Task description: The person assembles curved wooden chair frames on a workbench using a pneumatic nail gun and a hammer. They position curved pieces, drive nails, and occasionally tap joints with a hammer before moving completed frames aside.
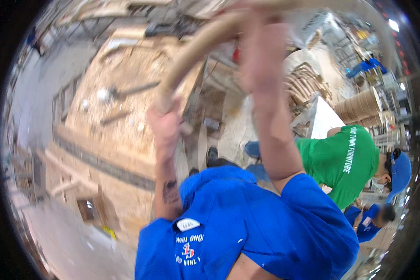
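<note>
A long, curved wooden piece (198, 44), pale and rounded, arcs upward and to the right across the top of the view. My left hand (165, 122) is closed round its lower left end. High up in the middle, my right hand (260, 44) reaches to the same piece and seems wrapped over it, though motion smears its fingers. Left of the piece is a wooden workbench (126, 135) strewn with shavings. On it lie a blurred tool with a dark handle (137, 88) and a short wooden strip (115, 117).
A person in a green shirt (345, 161) and blue cap is close on my right, with another person in blue (369, 224) beyond. Several curved wooden parts (308, 84) are stacked past a white surface (322, 116). A wooden frame (91, 207) stands at the lower left.
</note>
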Tool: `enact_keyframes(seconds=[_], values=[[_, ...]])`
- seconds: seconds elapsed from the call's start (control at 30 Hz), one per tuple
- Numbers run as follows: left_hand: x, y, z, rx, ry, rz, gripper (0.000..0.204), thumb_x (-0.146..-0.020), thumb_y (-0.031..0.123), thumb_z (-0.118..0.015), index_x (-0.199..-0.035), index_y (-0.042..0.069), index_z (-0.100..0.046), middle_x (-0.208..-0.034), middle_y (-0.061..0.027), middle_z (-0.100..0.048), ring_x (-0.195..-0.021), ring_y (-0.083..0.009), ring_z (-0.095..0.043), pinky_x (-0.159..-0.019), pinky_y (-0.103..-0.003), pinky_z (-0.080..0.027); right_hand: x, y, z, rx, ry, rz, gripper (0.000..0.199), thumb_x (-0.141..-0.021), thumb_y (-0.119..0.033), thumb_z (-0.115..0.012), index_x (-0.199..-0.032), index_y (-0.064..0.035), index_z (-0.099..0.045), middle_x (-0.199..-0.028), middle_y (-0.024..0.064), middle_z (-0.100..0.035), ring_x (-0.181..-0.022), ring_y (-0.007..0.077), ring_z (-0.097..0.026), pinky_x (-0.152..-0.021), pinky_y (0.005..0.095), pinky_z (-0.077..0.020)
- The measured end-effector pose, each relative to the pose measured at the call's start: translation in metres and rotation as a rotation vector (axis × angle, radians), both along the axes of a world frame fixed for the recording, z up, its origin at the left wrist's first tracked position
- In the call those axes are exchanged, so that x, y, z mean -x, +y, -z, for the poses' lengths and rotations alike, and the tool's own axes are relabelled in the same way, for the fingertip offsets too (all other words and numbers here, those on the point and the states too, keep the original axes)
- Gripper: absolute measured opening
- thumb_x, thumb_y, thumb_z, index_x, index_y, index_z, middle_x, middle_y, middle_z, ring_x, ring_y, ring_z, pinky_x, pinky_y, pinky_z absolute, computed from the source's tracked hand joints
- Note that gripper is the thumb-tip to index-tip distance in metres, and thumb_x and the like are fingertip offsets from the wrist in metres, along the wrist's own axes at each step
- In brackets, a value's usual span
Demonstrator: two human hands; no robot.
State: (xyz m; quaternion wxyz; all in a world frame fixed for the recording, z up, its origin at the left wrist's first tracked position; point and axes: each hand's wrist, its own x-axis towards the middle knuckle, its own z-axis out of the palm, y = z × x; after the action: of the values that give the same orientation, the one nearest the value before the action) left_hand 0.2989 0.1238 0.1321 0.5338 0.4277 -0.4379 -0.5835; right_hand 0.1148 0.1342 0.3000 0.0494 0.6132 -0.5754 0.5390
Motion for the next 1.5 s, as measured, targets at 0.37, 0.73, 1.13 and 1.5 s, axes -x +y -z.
enact_keyframes(seconds=[0.37,0.73,1.13,1.5], values=[[-0.066,-0.039,0.024,-0.154,-0.040,-0.365,0.019,-0.092,0.004,-0.071,-0.083,0.005,-0.054,-0.057,0.0020,-0.044,-0.043,-0.0089,-0.041,-0.042,-0.028,-0.036,0.184,-0.054,-0.037,0.296,0.560,0.215,0.080,-0.078,-0.014,-0.085,-0.150,-0.0103,-0.051,-0.142,0.0196,-0.059,-0.129,0.0366,-0.058,-0.111,0.0430,-0.0451],[-0.089,-0.051,-0.020,-0.130,-0.737,-0.366,0.017,-0.090,0.008,-0.073,-0.087,-0.002,-0.059,-0.061,-0.0011,-0.053,-0.045,-0.0096,-0.047,-0.042,-0.029,-0.036,0.207,-0.152,0.064,-0.526,0.455,-0.339,0.021,-0.079,-0.007,-0.071,-0.097,-0.0065,-0.062,-0.079,0.0185,-0.070,-0.081,0.0408,-0.070,-0.070,0.0507,-0.0532],[-0.154,-0.149,0.014,-0.213,-1.072,-0.188,0.032,-0.085,0.012,-0.072,-0.114,0.000,-0.071,-0.068,-0.0091,-0.063,-0.056,-0.0189,-0.058,-0.055,-0.036,-0.046,0.156,-0.203,0.164,-0.763,0.371,-0.389,0.029,-0.076,-0.008,-0.070,-0.104,-0.0094,-0.063,-0.080,0.0207,-0.070,-0.082,0.0434,-0.069,-0.073,0.0541,-0.0536],[-0.189,-0.279,0.001,-0.062,-1.110,0.198,0.028,-0.079,0.012,-0.071,-0.103,-0.002,-0.071,-0.081,-0.0210,-0.070,-0.072,-0.0337,-0.069,-0.070,-0.041,-0.052,0.062,-0.279,0.157,-1.008,0.958,-0.418,0.088,-0.073,-0.051,-0.085,-0.142,-0.0067,-0.050,-0.106,0.0174,-0.072,-0.103,0.0359,-0.068,-0.085,0.0470,-0.0550]])
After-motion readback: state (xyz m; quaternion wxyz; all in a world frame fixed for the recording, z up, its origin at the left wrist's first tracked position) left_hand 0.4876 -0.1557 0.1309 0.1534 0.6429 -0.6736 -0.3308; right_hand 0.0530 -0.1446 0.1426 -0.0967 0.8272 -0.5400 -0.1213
